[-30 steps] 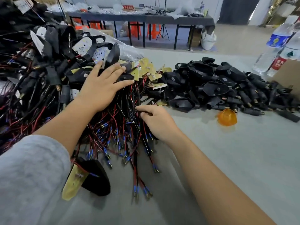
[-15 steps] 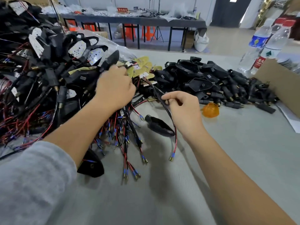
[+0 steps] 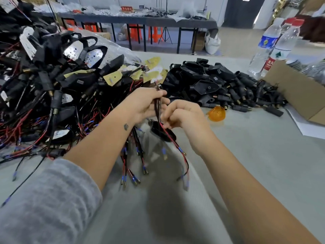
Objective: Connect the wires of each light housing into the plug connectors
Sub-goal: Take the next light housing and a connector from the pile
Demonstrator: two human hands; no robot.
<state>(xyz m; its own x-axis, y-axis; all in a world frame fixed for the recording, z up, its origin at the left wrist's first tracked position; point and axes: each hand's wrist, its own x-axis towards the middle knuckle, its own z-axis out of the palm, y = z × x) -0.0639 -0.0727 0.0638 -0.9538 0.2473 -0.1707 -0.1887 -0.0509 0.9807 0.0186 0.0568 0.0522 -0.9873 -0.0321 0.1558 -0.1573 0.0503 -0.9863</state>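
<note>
Gripping a bundle of black and red wires, our left hand sits near the middle of the view, fingers curled round the strands just below where they rise toward the 12 o'clock side. Our right hand is immediately at its 3 o'clock, touching it, with fingertips pinching the same wires a little lower. From that pinch a black light housing hangs or lies at 6 o'clock of the hands; we cannot tell whether it rests on the bench. Red and black leads trail from it toward 5 o'clock, ending in blue-sleeved terminals.

At 9 to 11 o'clock of the hands a big tangled heap of wired housings covers the bench, some showing silvery plates and yellow boards, with loose leads spilling toward 7 o'clock. At 1 to 2 o'clock lies a separate pile of black plug connectors, well apart from the wire ends we hold. One orange lens sits on the bench just beside that pile, at 3 o'clock of our right hand. Farther toward 2 o'clock stand two clear water bottles next to a cardboard box. A grey sleeve covers our left upper arm at 8 o'clock.
</note>
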